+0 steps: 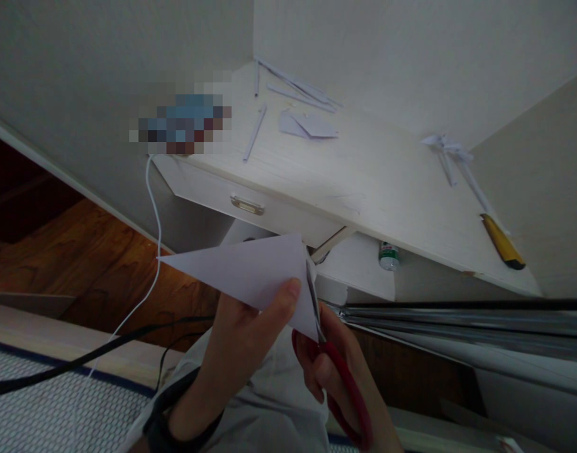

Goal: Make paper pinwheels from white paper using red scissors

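A folded white paper (260,267), triangular with its sharp tip toward the left, is pinched in my left hand (255,336), thumb on top and fingers beneath. My right hand (338,352) grips the red handles of a pair of scissors (352,393). The blades run along the right edge of the paper, and a narrow strip stands just beyond them. Part of the scissors is hidden behind the paper and my fingers.
Behind my hands is a white desk (373,182) with a drawer (269,204). On it lie rolled paper sticks (255,133), folded paper pieces (307,124), a paper pinwheel-like shape (448,151) and a yellow cutter (503,242). A bottle (389,255) stands below. A white cable (156,214) hangs left.
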The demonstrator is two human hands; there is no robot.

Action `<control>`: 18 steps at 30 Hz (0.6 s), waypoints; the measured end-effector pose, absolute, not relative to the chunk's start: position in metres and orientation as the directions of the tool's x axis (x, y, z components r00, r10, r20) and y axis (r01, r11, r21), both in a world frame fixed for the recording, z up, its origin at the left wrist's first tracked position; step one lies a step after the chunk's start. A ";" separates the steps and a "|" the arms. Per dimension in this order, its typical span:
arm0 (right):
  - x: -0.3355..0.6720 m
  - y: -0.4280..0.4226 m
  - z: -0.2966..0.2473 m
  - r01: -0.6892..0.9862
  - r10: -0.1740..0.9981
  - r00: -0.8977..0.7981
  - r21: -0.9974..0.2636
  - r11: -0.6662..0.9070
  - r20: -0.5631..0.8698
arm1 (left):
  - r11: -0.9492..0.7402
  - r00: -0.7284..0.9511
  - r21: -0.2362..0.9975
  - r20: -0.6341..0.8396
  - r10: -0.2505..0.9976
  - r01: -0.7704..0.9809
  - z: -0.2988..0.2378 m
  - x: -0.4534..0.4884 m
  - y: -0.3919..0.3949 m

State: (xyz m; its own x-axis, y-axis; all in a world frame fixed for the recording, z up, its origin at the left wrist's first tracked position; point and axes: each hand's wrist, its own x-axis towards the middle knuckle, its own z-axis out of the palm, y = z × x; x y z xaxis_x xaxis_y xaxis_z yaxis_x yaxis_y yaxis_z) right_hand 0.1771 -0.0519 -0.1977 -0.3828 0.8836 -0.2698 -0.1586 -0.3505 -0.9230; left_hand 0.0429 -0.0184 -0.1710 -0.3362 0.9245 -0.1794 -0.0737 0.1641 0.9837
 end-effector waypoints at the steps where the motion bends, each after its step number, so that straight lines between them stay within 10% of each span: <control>1: 0.177 -0.052 -0.198 -0.162 0.886 -0.380 -0.924 -0.347 -0.266 | 0.156 -0.323 0.984 -0.175 0.930 -0.085 -0.171 0.042 -0.018; 18: 0.175 -0.033 -0.187 -0.118 0.912 -0.317 -0.943 -0.311 -0.262 | 0.176 -0.273 0.978 -0.202 0.941 -0.116 -0.168 0.044 -0.001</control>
State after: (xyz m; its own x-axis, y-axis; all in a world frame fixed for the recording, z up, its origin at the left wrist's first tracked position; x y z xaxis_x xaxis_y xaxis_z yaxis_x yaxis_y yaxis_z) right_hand 0.1753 -0.0328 -0.1867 -0.3165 0.9118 -0.2615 -0.1176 -0.3113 -0.9430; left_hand 0.0441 -0.0014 -0.1680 -0.2730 0.9406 -0.2017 -0.1158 0.1760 0.9776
